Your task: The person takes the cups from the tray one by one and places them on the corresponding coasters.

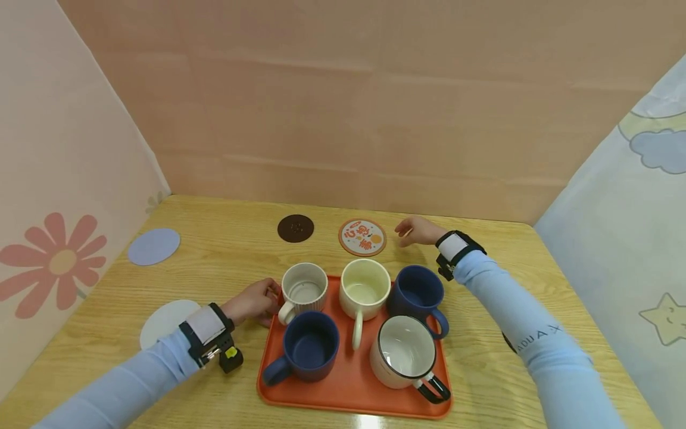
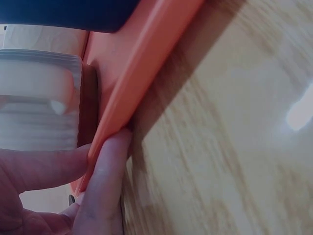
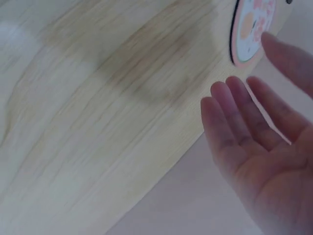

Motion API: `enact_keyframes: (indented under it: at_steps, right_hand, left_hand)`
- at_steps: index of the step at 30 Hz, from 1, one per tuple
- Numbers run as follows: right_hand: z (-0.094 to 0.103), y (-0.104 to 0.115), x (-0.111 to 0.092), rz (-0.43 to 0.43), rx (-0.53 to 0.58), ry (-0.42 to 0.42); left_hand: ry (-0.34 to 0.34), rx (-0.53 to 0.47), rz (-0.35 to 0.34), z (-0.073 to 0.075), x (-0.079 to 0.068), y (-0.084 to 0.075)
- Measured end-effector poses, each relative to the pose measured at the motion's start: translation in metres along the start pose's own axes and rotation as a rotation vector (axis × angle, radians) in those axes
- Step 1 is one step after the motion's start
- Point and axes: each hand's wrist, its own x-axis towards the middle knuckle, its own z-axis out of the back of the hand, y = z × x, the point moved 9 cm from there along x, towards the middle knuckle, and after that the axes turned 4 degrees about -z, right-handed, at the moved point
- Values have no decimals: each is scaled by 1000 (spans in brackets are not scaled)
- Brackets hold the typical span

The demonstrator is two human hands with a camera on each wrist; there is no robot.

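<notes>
My left hand (image 1: 257, 302) pinches the left rim of an orange tray (image 1: 354, 402) near its far corner. In the left wrist view, thumb and fingers lie on either side of that rim. A ribbed white mug (image 1: 304, 285) stands just inside the gripped corner. On the tray are also a cream mug (image 1: 365, 286), a navy mug (image 1: 311, 345), a second navy mug (image 1: 417, 289) at the right edge, and a white mug with a black rim (image 1: 404, 351). Holding nothing, my right hand (image 1: 420, 231) hovers right of a printed round coaster (image 1: 362, 238), its fingers relaxed.
A dark brown coaster (image 1: 296, 228) lies at the back of the wooden table (image 1: 230, 238). Pale round coasters lie on the left, one lavender (image 1: 154, 246) and one white (image 1: 167, 322), partly behind my left forearm. A dark edge (image 1: 509, 342) shows beside my right sleeve.
</notes>
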Motion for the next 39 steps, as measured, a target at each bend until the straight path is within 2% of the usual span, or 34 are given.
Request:
enact_keyframes:
  at_steps: [3,6,12,17,26,32,39]
  right_hand:
    - [-1,39,-29,-77,-98,29]
    - [-1,61,-47,-74,-140,15]
    - [0,61,-59,-72,-143,-19]
    - [2,59,-66,-64,-153,3]
    - [9,59,-83,-99,-204,34]
    - [12,56,-97,-81,-260,16]
    - [11,47,-116,-104,-295,-7]
  left_hand:
    - [0,-2,-17,0,0,-1]
    - [-1,-5,-25,-1,1,-1]
    - [-9,-5,-23,-1,2,0]
    - [-6,-1,-31,-1,1,0]
    - [-20,-12,-23,-1,3,0]
    - [-13,-29,-25,-1,4,1]
    - [-8,-30,-27,-2,4,1]
